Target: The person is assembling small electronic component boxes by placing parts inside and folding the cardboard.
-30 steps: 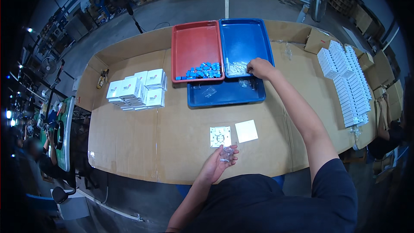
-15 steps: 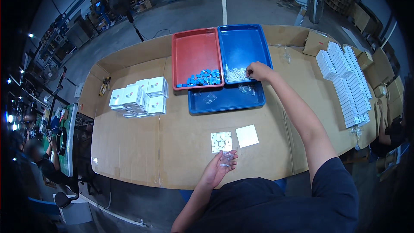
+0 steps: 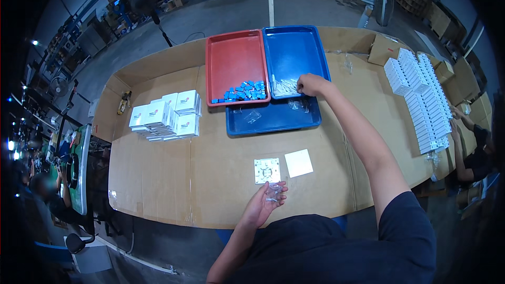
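Cupped loosely, our left hand (image 3: 264,203) held a small clear bag (image 3: 273,192) near the table's front edge. Far ahead and rightward, our right hand (image 3: 310,84) pinched, it seemed, at the clear packets (image 3: 285,87) in the blue tray (image 3: 294,52).

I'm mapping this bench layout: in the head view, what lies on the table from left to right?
Stack of white boxes → red tray with blue parts → blue tray, where the right hand reaches → rows of white boxes.
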A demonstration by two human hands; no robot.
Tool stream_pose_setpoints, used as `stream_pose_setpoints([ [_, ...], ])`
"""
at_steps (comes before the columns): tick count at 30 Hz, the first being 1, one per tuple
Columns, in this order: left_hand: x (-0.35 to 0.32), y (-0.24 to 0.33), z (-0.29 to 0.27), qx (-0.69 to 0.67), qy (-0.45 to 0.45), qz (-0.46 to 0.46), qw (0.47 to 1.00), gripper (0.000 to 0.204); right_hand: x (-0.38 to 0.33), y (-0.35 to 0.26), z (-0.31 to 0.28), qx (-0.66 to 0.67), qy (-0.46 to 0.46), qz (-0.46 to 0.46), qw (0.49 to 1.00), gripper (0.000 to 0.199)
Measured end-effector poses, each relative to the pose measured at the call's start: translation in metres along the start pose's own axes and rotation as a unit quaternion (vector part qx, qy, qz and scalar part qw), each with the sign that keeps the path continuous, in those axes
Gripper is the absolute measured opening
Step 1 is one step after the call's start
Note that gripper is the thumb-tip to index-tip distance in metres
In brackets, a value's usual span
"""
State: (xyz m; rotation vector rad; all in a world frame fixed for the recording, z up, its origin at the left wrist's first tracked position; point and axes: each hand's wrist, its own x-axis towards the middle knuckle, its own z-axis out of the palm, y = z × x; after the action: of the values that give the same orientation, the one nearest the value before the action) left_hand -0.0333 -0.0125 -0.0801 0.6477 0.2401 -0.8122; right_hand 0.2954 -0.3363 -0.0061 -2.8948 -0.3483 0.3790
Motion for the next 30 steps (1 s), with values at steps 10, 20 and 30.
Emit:
stream_pose_setpoints([
  [10, -0.002, -0.002, -0.002, -0.001, -0.001, 0.005, 1.0, 0.056, 0.003, 0.004, 0.007, -0.006, 0.015, -0.036, 0.999, 0.017],
  [20, -0.001, 0.006, 0.011, -0.072, 0.016, 0.022, 0.997, 0.053, -0.019, 0.019, 0.007, 0.34, 0.102, -0.056, 0.933, 0.012],
  [30, 0.004, 0.025, 0.031, -0.102, 0.003, 0.047, 0.994, 0.052, -0.153, -0.103, 0.056, 0.56, 0.017, -0.105, 0.821, 0.01],
])
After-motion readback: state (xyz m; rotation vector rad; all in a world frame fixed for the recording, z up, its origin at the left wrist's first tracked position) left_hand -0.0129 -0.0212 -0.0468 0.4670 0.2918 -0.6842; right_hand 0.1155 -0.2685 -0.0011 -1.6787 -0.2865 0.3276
